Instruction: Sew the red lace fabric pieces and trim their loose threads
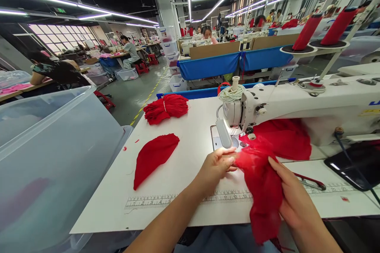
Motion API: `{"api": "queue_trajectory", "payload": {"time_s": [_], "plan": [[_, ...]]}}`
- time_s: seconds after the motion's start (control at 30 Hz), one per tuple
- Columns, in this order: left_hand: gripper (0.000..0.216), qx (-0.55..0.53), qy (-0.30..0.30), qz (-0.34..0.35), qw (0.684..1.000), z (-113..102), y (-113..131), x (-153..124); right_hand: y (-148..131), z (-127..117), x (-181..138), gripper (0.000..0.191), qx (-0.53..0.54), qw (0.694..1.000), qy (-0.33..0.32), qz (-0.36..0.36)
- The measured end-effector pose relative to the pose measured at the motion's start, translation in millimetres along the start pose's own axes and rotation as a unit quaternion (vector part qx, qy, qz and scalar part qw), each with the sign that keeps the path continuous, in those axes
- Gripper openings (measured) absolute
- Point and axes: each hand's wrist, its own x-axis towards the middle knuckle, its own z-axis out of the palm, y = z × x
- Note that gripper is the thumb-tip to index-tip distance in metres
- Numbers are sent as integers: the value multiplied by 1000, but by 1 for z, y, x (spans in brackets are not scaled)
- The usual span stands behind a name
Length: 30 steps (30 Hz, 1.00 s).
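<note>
A piece of red fabric [267,166] lies under the head of a white sewing machine [297,102] and hangs over the table's near edge. My left hand [215,168] pinches the fabric's left edge just in front of the needle area. My right hand [292,197] grips the fabric lower down on its right side, fingers curled on the cloth. A loose curved red fabric piece [154,156] lies flat on the white table [184,138] to the left. A bundle of red pieces [166,107] sits farther back.
A large clear plastic bin [50,158] stands at the table's left. Red-handled scissors [311,182] and a black device [354,164] lie at the right. Two red thread cones [323,29] stand above the machine. Other people sit at workstations beyond an aisle.
</note>
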Motion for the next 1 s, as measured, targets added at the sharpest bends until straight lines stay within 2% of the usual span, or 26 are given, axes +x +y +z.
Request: {"api": "queue_trajectory", "payload": {"time_s": [0.07,0.1,0.13,0.17,0.2,0.23,0.3,0.37,0.4,0.43,0.47,0.53,0.6,0.63,0.73,0.8,0.9,1.0], "plan": [[64,112,-9,17,994,10,0,-14,-7,-4,-6,24,49,997,56,-24],[64,171,-43,12,984,17,0,-21,-10,-5,-9,25,64,994,74,-45],[64,243,-89,10,966,25,0,-27,-12,-7,-12,27,71,992,81,-64],[62,327,-91,30,940,33,0,-31,-14,-8,-14,28,72,991,79,-79],[41,386,-89,44,917,41,0,-33,-16,-10,-16,30,69,991,70,-92],[23,406,-84,43,909,48,0,-33,-18,-11,-17,31,63,990,58,-108],[15,334,-74,-18,939,59,3,-27,-25,-17,-15,30,54,983,47,-168],[14,168,-68,-105,978,68,9,-18,-35,-24,-9,26,56,973,39,-221],[13,89,-60,-128,986,72,12,-14,-40,-29,-4,29,66,971,35,-228],[12,31,-47,-121,991,76,14,-9,-46,-33,2,32,80,972,32,-217],[11,5,-29,-80,996,81,15,-5,-51,-36,9,31,96,973,37,-206],[16,58,-3,64,996,91,13,4,-61,-38,26,20,107,972,49,-206],[27,206,-4,200,958,99,9,16,-69,-35,43,14,101,970,40,-219],[34,280,-8,229,932,103,7,25,-73,-31,51,13,94,969,27,-225],[60,426,3,198,883,111,4,60,-82,-15,71,16,53,968,-29,-245],[74,506,11,168,846,114,5,86,-84,-5,79,24,15,962,-67,-263],[69,536,33,175,825,114,3,109,-76,3,86,43,-42,953,-80,-288],[66,548,52,190,813,107,-7,104,-62,-9,92,53,-91,945,-59,-307]]}}
